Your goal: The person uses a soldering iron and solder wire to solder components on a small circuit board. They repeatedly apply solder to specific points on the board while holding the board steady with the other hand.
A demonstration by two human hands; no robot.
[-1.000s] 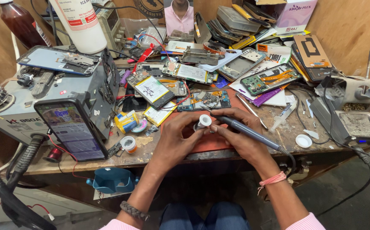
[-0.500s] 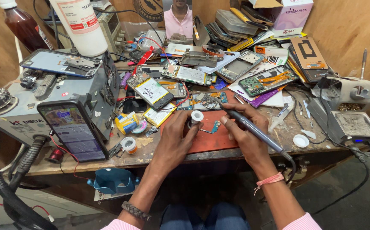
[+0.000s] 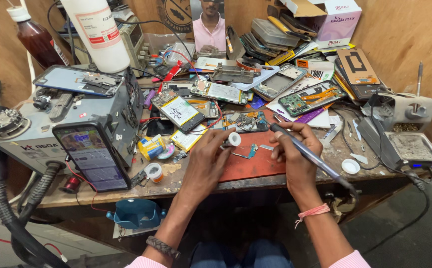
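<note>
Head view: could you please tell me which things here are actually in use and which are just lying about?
In use:
left hand holding a small white spool
right hand holding a soldering iron
red mat
small board on the mat

Lying about:
phone
white bottle
brown bottle
white cap
pile of phone parts
</note>
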